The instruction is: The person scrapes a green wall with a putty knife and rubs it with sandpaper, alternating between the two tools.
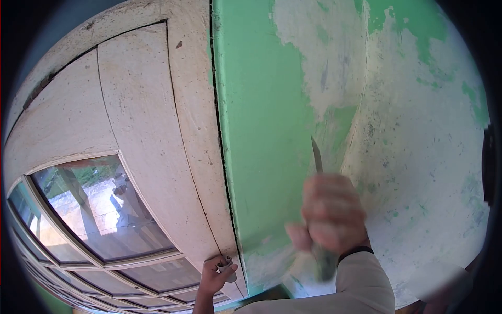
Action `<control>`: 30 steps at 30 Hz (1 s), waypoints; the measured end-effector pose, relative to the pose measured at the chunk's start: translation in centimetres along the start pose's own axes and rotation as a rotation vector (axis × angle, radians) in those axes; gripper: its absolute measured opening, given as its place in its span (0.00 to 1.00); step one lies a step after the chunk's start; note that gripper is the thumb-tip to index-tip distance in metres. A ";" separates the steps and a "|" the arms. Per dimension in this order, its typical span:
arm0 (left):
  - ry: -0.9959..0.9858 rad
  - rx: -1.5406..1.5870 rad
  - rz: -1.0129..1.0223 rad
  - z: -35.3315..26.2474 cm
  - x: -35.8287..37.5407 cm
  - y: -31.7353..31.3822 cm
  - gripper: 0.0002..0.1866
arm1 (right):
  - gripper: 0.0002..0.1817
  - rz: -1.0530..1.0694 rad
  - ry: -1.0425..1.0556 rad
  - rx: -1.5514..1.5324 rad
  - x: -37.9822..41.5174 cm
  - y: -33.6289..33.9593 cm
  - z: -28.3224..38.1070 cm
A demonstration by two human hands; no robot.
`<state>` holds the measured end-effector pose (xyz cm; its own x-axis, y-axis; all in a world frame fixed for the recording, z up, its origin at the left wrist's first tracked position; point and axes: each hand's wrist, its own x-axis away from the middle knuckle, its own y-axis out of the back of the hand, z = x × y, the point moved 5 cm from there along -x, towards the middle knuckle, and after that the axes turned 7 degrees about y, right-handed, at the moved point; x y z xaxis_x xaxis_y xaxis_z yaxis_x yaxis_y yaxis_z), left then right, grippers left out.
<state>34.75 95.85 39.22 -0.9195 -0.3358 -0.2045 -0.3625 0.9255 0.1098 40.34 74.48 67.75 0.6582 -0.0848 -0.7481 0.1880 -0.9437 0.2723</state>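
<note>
My right hand (334,212) is closed in a fist, blurred by motion, around a knife (317,155) whose narrow pointed blade sticks up in front of the wall. Below the fist a blurred dark end, perhaps of its handle, shows. Behind it the green wall (261,131) has large patches of paint gone, with whitish plaster (413,157) bare. Low on the door frame, my left hand (213,273) is curled around a small pale grey, rounded thing (228,273); its exact kind I cannot make out.
To the left stands a whitish, worn wooden frame (141,89) with glass panes (104,209) that reflect the outdoors. A dark gap (222,146) runs between the frame and the wall. A blurred pale shape (436,280) is at the lower right.
</note>
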 end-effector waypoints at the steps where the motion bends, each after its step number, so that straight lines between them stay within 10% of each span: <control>1: 0.007 -0.005 0.009 -0.2 0.2 -0.1 0.17 | 0.19 -0.021 -0.049 0.152 0.7 0.1 -2.2; 30: 0.008 0.002 -0.036 -0.2 0.0 -0.2 0.17 | 0.17 -0.044 0.072 -0.059 0.2 0.4 1.6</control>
<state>34.77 95.63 39.36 -0.9071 -0.3701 -0.2007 -0.3948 0.9133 0.1002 39.41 73.53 66.72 0.6984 -0.0189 -0.7154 0.2586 -0.9255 0.2769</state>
